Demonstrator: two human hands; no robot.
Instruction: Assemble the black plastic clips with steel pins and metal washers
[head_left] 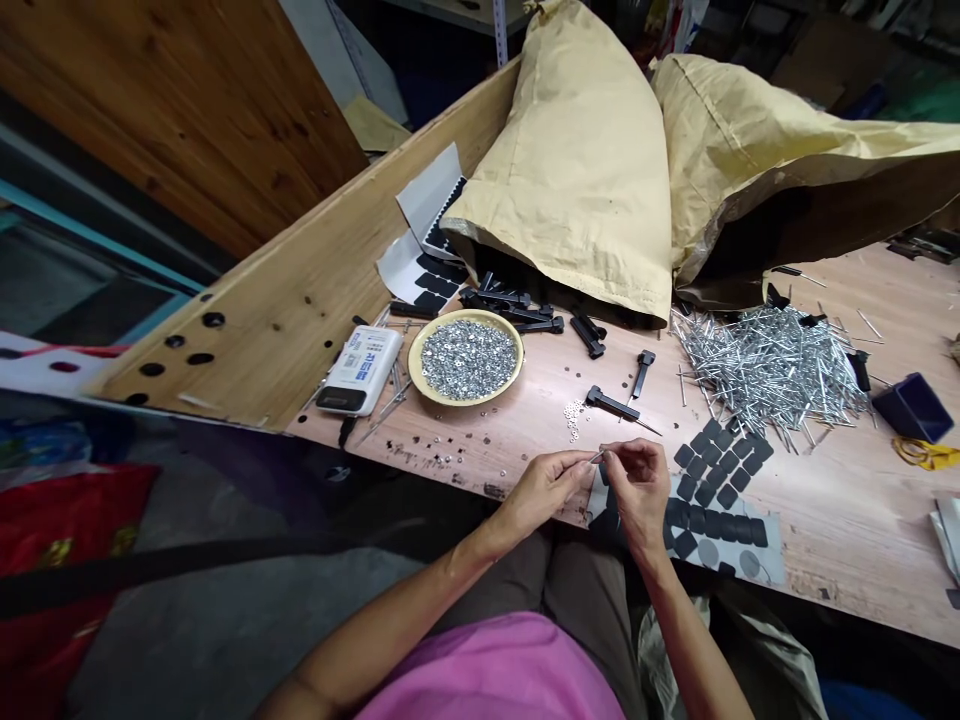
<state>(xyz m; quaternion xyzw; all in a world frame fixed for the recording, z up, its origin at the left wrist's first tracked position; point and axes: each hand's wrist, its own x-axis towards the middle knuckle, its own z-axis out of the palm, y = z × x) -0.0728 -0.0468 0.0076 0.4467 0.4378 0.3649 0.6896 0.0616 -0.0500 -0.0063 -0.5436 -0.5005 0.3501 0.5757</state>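
Note:
My left hand (546, 488) and my right hand (639, 490) meet over the near edge of the wooden table (840, 510), fingers pinched together on a thin metal pin (596, 457) held between them. A sheet of black round pads (716, 505) lies under and to the right of my right hand. A small cluster of tiny washers (574, 415) and a black plastic part with a pin (611, 404) lie just beyond my fingers. A yellow bowl of small metal washers (466, 357) stands farther left.
A big heap of metal pins (772, 365) lies at the right. Two large tan paper sacks (592, 160) lie at the back with black plastic parts (517, 308) spilling out. A white device (360, 370) sits left of the bowl, a dark blue box (913, 406) at far right.

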